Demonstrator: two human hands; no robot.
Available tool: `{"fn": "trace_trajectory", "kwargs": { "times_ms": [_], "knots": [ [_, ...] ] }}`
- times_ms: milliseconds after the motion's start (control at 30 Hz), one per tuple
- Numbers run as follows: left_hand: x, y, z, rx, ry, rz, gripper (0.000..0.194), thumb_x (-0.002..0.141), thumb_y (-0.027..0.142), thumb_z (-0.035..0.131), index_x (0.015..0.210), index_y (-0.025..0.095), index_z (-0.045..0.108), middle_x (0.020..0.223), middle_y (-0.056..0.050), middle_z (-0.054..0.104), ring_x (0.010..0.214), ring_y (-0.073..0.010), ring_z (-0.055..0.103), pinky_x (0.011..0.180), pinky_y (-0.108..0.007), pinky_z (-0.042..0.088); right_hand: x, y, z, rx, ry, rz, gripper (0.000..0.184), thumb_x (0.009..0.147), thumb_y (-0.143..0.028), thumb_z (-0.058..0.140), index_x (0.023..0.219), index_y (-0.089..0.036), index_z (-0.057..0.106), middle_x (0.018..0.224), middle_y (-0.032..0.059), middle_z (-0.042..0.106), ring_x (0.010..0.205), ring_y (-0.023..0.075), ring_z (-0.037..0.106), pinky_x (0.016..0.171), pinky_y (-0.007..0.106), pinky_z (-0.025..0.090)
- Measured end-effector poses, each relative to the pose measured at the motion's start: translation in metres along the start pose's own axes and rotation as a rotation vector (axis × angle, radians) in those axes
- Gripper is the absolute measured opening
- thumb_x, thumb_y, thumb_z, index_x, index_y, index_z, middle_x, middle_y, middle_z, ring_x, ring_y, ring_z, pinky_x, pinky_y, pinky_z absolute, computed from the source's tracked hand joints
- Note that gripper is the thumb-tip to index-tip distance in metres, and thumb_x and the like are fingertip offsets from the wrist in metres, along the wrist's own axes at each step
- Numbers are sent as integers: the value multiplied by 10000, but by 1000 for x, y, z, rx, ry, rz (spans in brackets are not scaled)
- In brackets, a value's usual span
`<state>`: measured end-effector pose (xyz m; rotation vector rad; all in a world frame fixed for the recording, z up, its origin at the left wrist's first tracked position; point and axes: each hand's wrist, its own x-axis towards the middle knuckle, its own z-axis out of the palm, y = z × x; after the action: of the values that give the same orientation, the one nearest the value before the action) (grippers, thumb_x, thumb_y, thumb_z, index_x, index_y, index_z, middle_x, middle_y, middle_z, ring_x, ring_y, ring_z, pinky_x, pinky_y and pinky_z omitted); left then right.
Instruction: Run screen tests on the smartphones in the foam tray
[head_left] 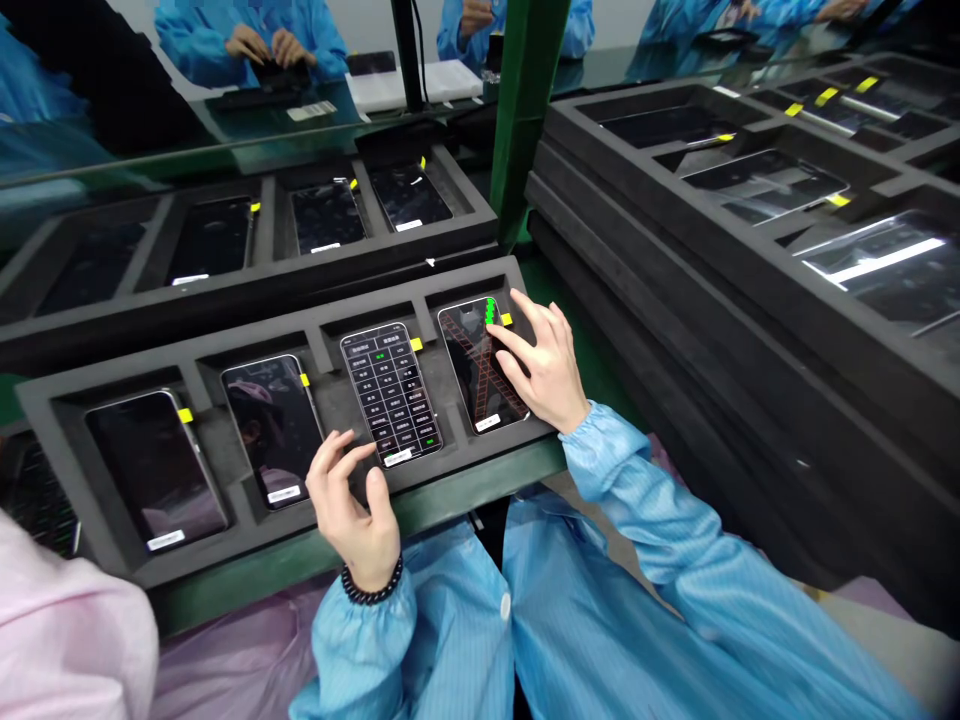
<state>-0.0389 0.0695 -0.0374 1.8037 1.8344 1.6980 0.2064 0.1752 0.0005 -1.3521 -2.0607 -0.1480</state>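
Observation:
A black foam tray (247, 345) in front of me holds several phones in a row. My right hand (541, 362) rests on the rightmost phone (480, 365), its fingers spread and one fingertip touching the screen, which shows red crossed lines and a green strip. My left hand (352, 505) lies on the tray's front edge with fingers apart, its fingertips near the bottom of the lit phone (390, 392) that shows a grid of buttons. Two dark phones (274, 428) (156, 468) sit to the left. Neither hand holds anything.
A second tray of dark phones (225, 235) lies behind. Stacked foam trays (750, 250) with more phones rise on the right. A green post (525, 100) stands in the middle. Other people in blue coats work across the table; a pink sleeve (67, 620) shows at lower left.

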Motion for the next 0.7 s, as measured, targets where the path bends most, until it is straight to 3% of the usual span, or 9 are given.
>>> {"fn": "trace_trajectory", "kwargs": {
  "times_ms": [367, 700],
  "knots": [
    [1, 0, 1, 5, 5, 14, 178, 932, 252, 552, 1045, 157, 651, 1227, -127, 606, 1292, -263, 544, 1141, -480, 404, -22, -5, -4, 0, -17, -112, 296, 993, -312, 527, 1225, -244, 698, 1530, 106, 498, 1322, 273, 498, 1199, 561, 323],
    [1, 1, 1, -9, 22, 21, 169, 925, 226, 569, 1043, 153, 666, 1220, -126, 617, 1284, -261, 552, 1132, -473, 411, -31, -8, -6, -14, 69, -288, 239, 967, -287, 579, 1116, -197, 742, 1397, 127, 629, 1223, 242, 573, 1172, 507, 377]
  ]
}}
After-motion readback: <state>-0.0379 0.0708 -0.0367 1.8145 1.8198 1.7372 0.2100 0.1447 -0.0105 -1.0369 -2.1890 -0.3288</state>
